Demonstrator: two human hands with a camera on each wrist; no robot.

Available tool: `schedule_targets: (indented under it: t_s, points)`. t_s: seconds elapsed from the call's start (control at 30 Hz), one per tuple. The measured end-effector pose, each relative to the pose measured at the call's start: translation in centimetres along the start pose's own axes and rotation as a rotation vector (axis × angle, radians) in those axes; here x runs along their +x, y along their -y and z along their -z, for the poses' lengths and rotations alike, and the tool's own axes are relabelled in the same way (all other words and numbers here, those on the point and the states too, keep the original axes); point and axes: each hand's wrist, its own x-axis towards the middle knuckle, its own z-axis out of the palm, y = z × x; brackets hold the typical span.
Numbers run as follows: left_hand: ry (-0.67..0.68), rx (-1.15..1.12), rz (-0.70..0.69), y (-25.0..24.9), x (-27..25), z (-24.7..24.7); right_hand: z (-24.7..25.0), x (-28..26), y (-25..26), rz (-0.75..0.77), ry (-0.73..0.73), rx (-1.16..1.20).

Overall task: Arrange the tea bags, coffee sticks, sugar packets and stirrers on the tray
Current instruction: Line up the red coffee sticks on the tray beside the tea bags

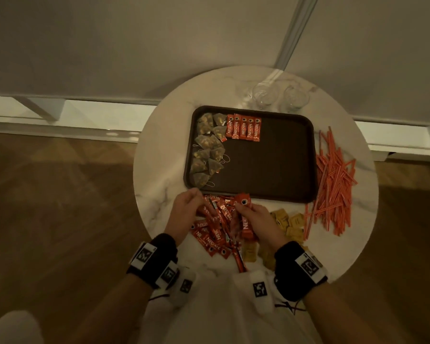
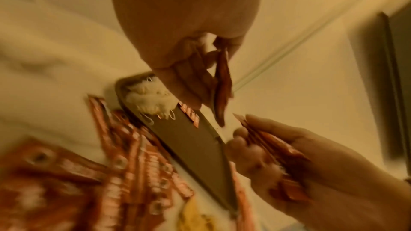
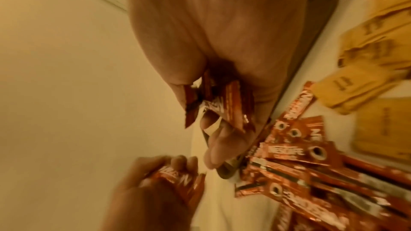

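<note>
Tea bags [image 1: 209, 147] fill the tray's [image 1: 283, 192] left edge beside five aligned coffee sticks [image 1: 243, 127]. Below, over the loose stick pile [image 1: 216, 234] on the counter [image 1: 159, 170], the left hand [image 1: 185, 209] pinches one stick, the right hand [image 1: 256, 219] grips several. Light, slick, crinkly sachets are probably best held mid-length. Sugar packets [image 1: 293, 224] and stirrers [image 1: 333, 180] wait at right.

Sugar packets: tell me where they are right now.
In the head view, the sugar packets lie loose on the table, off the tray, just right of the right hand and left of the stirrers.
</note>
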Motion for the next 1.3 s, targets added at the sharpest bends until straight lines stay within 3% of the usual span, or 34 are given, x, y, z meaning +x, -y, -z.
schedule_targets:
  t_s: [0.1,0.27,0.4,0.57,0.67,0.9,1.03,1.17,1.3]
  points:
    - [0.002,-0.220,0.141,0.3,1.2,-2.2,-0.5,0.2,0.9,0.050,-0.040,0.087]
    - [0.136,-0.193,0.327,1.1,1.1,-5.4,-0.8,0.6,1.7,0.201,-0.162,0.100]
    - [0.111,-0.220,0.306,-0.3,0.9,-6.4,-0.8,0.4,2.1,0.293,-0.241,0.110]
    - [0.167,-0.034,0.189,-1.2,1.2,-7.7,-0.2,0.9,2.1,0.364,-0.341,-0.001]
    - [0.193,-0.030,0.154,-1.0,1.5,-8.2,0.1,1.6,2.3,0.307,-0.267,-0.006]
    - [0.262,-0.344,0.342,-1.2,1.4,-7.9,0.7,2.5,2.5,0.092,-0.090,-0.005]
    - [0.269,-0.501,0.426,-1.2,1.2,-7.3,0.1,2.7,2.5,0.059,-0.053,0.001]
    - [0.202,-0.487,0.464,-0.5,1.9,-6.8,-0.1,3.6,2.6,0.053,0.023,-0.057]
    - [0.187,-0.436,0.414,-1.0,2.9,-6.3,0.1,5.0,3.3,0.045,0.067,-0.104]
